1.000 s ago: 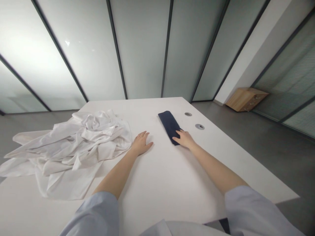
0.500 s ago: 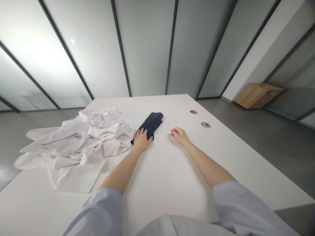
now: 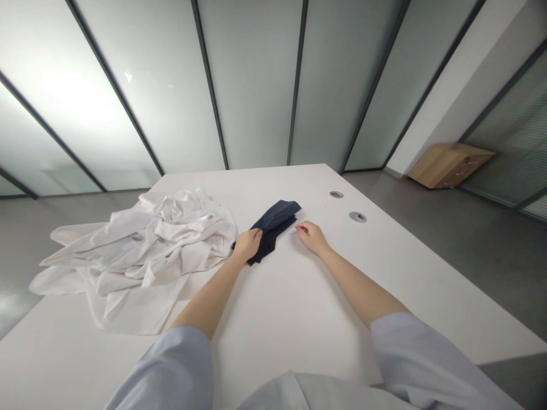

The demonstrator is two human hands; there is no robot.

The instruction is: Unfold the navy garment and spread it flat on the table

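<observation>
A folded piece of dark navy cloth [image 3: 277,219] lies slanted on the white table, its layers slightly fanned apart on the right side. My left hand [image 3: 249,244] grips its near left edge, thumb on top and the other fingers hidden behind or under the fabric. Just right of the cloth, my right hand [image 3: 313,237] rests near the tabletop with fingers curled together; nothing shows in it, and it does not touch the cloth. To the left of my left hand lies a large crumpled heap of white fabric [image 3: 158,239], its edge close to the navy cloth.
The white table [image 3: 273,330] has two round cable holes, a far one [image 3: 336,194] and a nearer one [image 3: 358,217], on its right side. Frosted glass panels [image 3: 256,85] stand behind it. A wooden drawer cabinet [image 3: 448,165] is on the floor at right.
My left hand went from lying flat on the navy cloth to gripping its edge. The cloth has shifted right and its upper layer is partly lifted. My right hand stayed in place.
</observation>
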